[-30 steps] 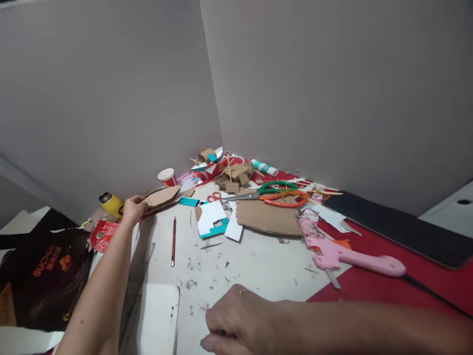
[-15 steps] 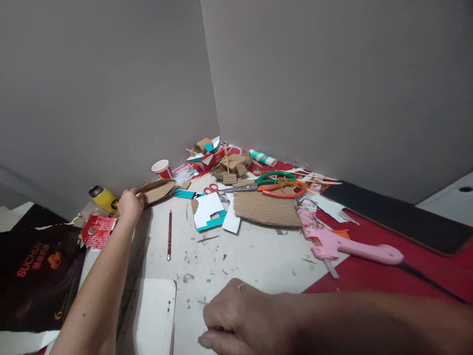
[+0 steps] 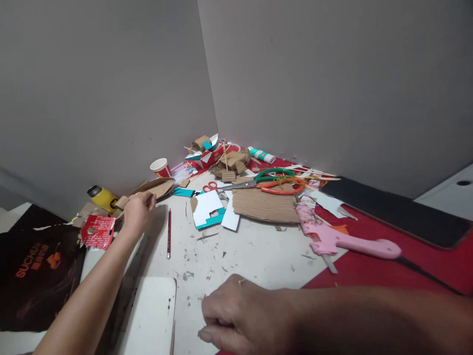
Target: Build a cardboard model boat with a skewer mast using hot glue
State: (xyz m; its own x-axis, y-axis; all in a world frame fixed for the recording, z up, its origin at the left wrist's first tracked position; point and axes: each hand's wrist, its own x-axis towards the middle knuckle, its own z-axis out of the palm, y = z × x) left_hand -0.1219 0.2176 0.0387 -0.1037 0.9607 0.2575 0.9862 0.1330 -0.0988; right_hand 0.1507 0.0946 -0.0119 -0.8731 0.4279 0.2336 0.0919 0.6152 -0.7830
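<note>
My left hand reaches to the far left of the table, fingers curled, its fingertips at the near edge of a folded brown cardboard piece. I cannot see whether anything is in it. A red pencil lies just right of it. My right hand rests near the front edge as a loose fist, thumb pressed against the fingers. What it pinches is hidden. A white sheet lies to its left.
Scraps litter the white tabletop. Further back lie a white-and-teal card, corrugated cardboard, green and orange scissors, a pink glue gun and a paper cup. A yellow bottle and black bag sit left.
My left hand has drawn back from the brown cardboard piece towards the pencil, and the cardboard stays where it was. The right hand has barely moved. The view has tilted slightly.
</note>
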